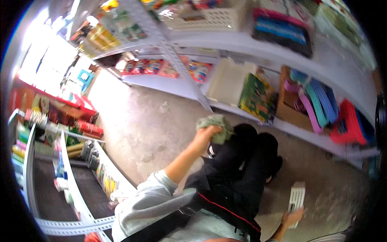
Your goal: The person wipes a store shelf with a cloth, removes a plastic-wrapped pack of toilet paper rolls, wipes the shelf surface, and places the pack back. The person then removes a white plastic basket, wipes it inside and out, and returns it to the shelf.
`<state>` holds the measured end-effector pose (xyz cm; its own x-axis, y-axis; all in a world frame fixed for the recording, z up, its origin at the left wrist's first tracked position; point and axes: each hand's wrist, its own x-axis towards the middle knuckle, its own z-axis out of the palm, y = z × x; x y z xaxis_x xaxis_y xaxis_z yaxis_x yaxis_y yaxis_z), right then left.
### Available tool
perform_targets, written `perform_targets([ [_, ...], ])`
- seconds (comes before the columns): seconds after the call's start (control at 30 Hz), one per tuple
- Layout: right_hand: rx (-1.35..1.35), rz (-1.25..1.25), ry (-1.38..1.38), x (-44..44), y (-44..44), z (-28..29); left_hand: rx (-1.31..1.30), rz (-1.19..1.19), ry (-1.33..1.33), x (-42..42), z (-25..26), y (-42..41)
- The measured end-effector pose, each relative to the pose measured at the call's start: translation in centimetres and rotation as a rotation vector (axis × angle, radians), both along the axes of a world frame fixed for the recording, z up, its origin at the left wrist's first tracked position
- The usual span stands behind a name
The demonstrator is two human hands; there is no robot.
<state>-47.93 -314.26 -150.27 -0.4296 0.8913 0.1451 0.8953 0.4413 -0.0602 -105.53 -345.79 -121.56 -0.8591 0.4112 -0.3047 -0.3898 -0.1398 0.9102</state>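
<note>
My left hand (pixel 208 133) grips a crumpled greenish-grey cloth (pixel 222 128), held out in front of my bent knees. Low on the right, my right hand (pixel 292 216) is closed around a white perforated plastic basket (pixel 297 196), seen narrow and edge-on above the floor. The black trousers (pixel 239 157) on my legs lie between the two hands. On the lower shelf before me, a pale plastic tray (pixel 228 80) stands beside a green printed packet (pixel 255 98).
Metal shelving (pixel 187 75) runs across the front, with a cardboard box (pixel 284 106) of coloured plastic baskets and a red basket (pixel 347 124) at right. Red packets (pixel 199 71) lie further left. More stocked shelves (pixel 75 193) stand at my left. Beneath is a concrete floor (pixel 145 121).
</note>
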Motion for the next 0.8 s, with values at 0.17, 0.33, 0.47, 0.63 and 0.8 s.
perform_targets([
  [0.17, 0.255, 0.171, -0.466, -8.2, -3.7, 8.4, -0.053, -0.108, 0.001, 1.4, -0.5, -1.3],
  [0.33, 0.076, 0.161, -0.296, -10.9, -3.5, 10.4, -0.149, -0.141, 0.048, 0.6, -1.1, -2.1],
  [0.47, -0.041, 0.119, -0.129, -12.3, -3.6, 12.7, -0.184, -0.187, 0.066, 0.4, -1.2, -3.6],
  [0.63, -0.013, -0.16, 0.313, -14.0, -3.7, 18.6, -0.593, -0.548, 0.697, -1.2, 0.6, -6.2],
  [0.8, 0.082, -0.538, 1.057, -11.5, -2.4, 25.7, -1.359, -0.39, 0.569, -2.6, -1.1, -10.6],
])
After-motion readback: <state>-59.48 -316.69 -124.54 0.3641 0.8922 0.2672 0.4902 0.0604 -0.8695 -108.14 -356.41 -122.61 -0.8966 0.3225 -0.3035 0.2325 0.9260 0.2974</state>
